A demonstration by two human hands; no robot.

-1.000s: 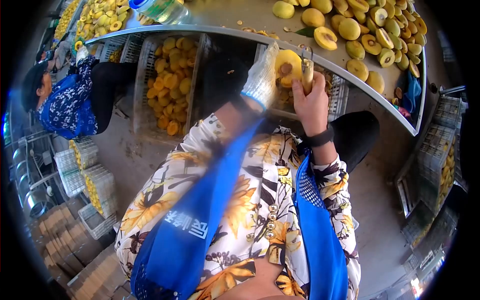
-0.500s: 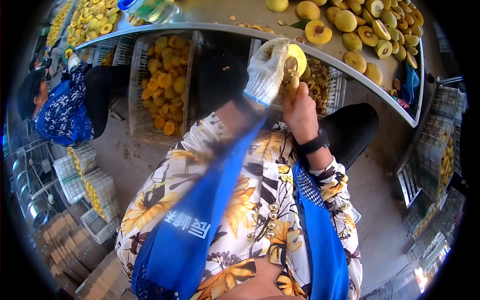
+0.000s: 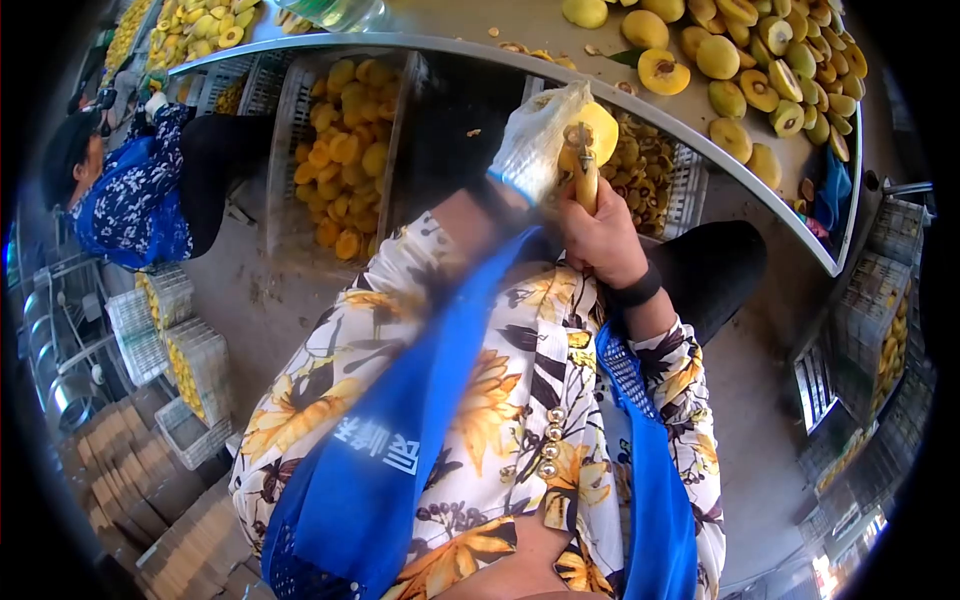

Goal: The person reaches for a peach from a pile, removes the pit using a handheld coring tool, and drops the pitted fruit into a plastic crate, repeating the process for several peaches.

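Observation:
My left hand [image 3: 535,145], in a white knitted glove, is closed around a halved yellow peach [image 3: 603,125], its cut face turned to the right hand. In my bare right hand [image 3: 608,240] is a pitting knife [image 3: 587,180] with a yellowish handle. Its metal tip lies against the brown stone area of the peach half. Both hands are just off the near edge of the table, over a crate of brown stones and scraps [image 3: 640,175].
On the metal-edged table [image 3: 480,48] lie halved peaches [image 3: 785,75], a clear bottle [image 3: 340,12] and a blue cloth [image 3: 832,190]. A crate of orange peach halves [image 3: 345,150] stands below, left. A co-worker [image 3: 135,200] sits farther left. Stacked crates [image 3: 880,290] stand right.
The knife has turned more upright, and its metal tip now shows against the peach's cut face. More of that face is visible. The whole view has shifted slightly.

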